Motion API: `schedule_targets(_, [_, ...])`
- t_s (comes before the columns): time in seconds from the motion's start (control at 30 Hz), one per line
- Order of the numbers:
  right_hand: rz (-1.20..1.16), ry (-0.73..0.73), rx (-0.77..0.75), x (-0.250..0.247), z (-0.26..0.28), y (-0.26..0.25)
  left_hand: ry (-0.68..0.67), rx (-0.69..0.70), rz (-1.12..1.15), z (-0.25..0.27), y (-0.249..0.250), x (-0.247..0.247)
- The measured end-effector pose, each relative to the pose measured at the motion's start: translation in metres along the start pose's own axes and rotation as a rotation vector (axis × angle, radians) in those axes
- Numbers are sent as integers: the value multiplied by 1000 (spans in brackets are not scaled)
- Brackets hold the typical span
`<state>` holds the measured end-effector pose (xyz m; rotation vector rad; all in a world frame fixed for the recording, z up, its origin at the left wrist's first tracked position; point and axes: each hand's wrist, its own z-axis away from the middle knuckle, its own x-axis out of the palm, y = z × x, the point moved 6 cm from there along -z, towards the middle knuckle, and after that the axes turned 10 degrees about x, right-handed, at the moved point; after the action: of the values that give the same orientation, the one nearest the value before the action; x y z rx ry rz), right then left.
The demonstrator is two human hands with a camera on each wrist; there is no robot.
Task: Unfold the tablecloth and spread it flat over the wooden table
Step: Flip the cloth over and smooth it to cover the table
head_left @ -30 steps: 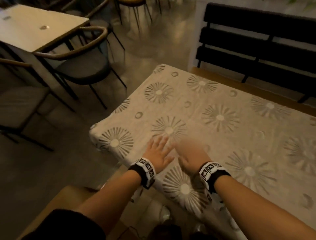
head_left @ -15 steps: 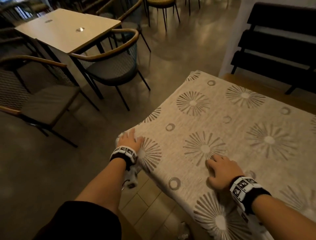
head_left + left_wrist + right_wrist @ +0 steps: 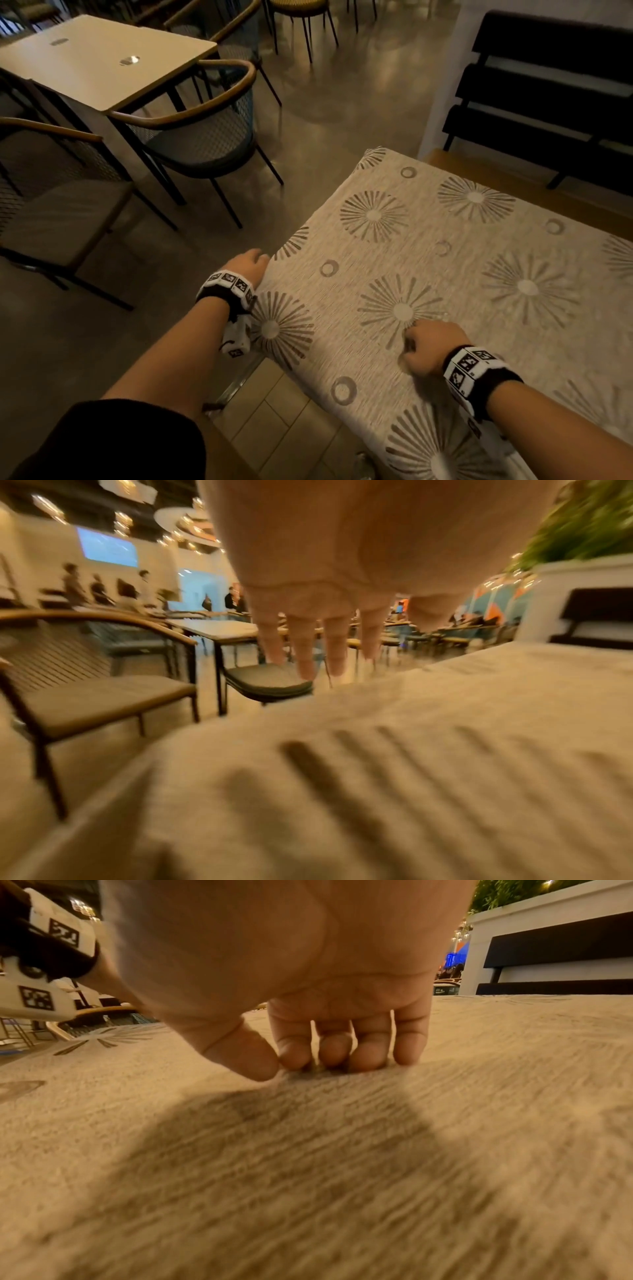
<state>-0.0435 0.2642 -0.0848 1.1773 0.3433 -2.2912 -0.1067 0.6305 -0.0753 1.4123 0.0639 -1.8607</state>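
Down at the right hand's fingertips point(image 3: 368, 1057), the four fingers are bent together and press onto the tablecloth point(image 3: 377, 1150), with the thumb tip touching the index finger right at the fabric; whether a fold of cloth is caught between them cannot be told. In the head view the right hand point(image 3: 430, 349) sits knuckles-up on a sunburst print, inward from the near edge of the cloth-covered wooden table point(image 3: 507, 178).

Over at the left side edge, the left hand's fingers point(image 3: 304, 653) hang straight and slightly spread, pointing down past the cloth's edge, with no fabric visible between them. From the head view the left hand point(image 3: 248, 265) sits at that edge, just beyond the near-left corner.

The tablecloth point(image 3: 445, 274) is beige with grey sunbursts and small rings. It lies spread over the top and drapes over the left and near edges, while a strip of bare wood shows along the far edge. Both wrists wear black bands carrying white blocks of square black-and-white coded markers point(image 3: 467, 366); no readable words appear on them.

Beyond the left edge stand a round-backed chair point(image 3: 202, 137) and a pale table point(image 3: 102, 61) on the shiny floor. A dark slatted bench point(image 3: 548, 89) stands behind the far edge.
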Motion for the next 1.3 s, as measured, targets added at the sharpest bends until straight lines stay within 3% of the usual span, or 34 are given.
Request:
schedule_targets(0.07, [-23,-8,3,0,-1,1,-51,80,67,-11,20,13])
schedule_targets(0.2, [-105,-33,-6,2,1,8,-212,-163,-104,-20,-1,26])
schedule_targets(0.27, [-172,-30,7,-1,0,15,-173,-118,-294,-25,20,19])
schedule_targets(0.33, [-282,-18,38,-8,-7,29,-62,58,-505,-29,74,17])
schedule_targets(0.37, [-363,0,61,-14,-12,39,-44,212,-588,-30,111,27])
schedule_targets(0.43, [-502,99,128,-26,-21,69,-130,498,-609,-22,185,68])
schedule_targets(0.53, [-453,276,235,-40,-36,126,-305,689,-585,-5,259,125])
schedule_targets(0.6, [-381,293,277,-43,-43,169,-364,682,-605,-9,273,142])
schedule_targets(0.7, [-367,206,351,-40,-52,251,-375,634,-622,-20,278,149])
schedule_targets(0.83, [-463,132,527,-16,-46,362,-310,588,-656,-17,289,147])
schedule_targets(0.97, [-524,178,762,5,-14,445,-313,488,-762,-17,326,143])
schedule_targets(1.03, [-516,189,796,14,-12,461,-224,566,-824,-17,383,162])
schedule_targets(1.1, [-470,212,681,17,-23,456,-218,729,-734,-8,455,204])
schedule_targets(1.2, [-479,181,574,20,-25,447,-428,826,-630,14,533,270])
schedule_targets(1.3, [-506,159,689,34,-3,484,-476,817,-713,9,556,294])
